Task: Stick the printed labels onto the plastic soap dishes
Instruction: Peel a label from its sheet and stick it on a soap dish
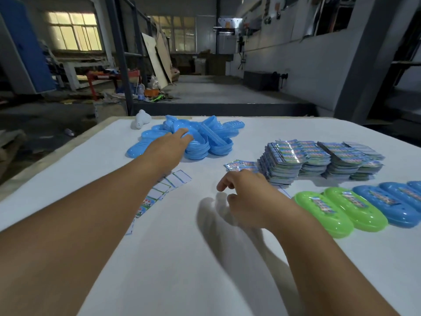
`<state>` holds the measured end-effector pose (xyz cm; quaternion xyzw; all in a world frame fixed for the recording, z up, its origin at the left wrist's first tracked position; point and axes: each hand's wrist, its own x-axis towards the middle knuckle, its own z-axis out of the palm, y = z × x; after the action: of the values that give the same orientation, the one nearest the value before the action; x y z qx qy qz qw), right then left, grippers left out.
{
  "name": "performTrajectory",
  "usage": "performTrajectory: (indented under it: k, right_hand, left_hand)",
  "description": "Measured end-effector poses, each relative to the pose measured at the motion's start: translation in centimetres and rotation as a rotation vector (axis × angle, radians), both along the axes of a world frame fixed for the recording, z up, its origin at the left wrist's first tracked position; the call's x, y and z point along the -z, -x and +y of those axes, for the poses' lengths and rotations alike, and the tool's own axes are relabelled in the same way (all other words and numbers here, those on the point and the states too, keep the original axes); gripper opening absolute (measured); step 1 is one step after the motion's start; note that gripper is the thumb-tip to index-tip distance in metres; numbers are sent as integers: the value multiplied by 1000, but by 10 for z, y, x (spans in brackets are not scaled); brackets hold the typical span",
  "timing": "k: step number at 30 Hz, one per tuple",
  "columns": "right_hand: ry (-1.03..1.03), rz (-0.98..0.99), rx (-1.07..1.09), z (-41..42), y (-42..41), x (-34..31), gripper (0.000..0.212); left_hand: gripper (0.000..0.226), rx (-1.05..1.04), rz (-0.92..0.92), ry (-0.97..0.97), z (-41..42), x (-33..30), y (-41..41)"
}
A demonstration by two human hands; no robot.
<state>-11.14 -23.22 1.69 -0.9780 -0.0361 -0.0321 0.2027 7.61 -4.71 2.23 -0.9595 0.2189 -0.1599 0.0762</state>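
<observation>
Left hand (175,142): fingers extended onto blue soap-dish pile (205,137), upper centre, likely fetching one. Right hand (246,190): loosely curled, empty, beside label stacks (319,158). Labelled dishes (355,206) ranked right, apart.

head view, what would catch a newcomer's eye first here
The heap of blue soap dishes at the far middle of the white table, with the left hand reaching onto it. Then the stacks of printed labels at the right, and the row of labelled green and blue dishes nearer the right edge.
</observation>
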Motion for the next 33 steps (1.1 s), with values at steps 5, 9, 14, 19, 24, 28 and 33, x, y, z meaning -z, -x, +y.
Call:
performTrajectory:
  k: [5,9,14,19,24,28,33]
  right_hand:
    - [15,-44,5,-1,-7,5,38]
    - [15,-40,-19,-1,-9,8,37]
    - [-51,-137,29,-1,-8,8,40]
    - [-216,-294,35,2,-8,5,50]
    - [-318,-318,-22,7,-7,7,62]
    - [-294,-284,-102,12,-7,12,59]
    - [-321,-204,-109,14,-9,13,56]
  left_hand:
    - [15,21,-70,13,-5,-9,0]
    - [10,43,-102,81,-2,-15,13]
    - [18,42,-169,773,-2,-21,46]
    - [13,-126,291,1560,-7,-22,90]
    - [8,-67,822,1933,-6,-3,137]
    - [12,-26,1127,2066,7,4,154]
    - [28,-108,965,1757,20,8,154]
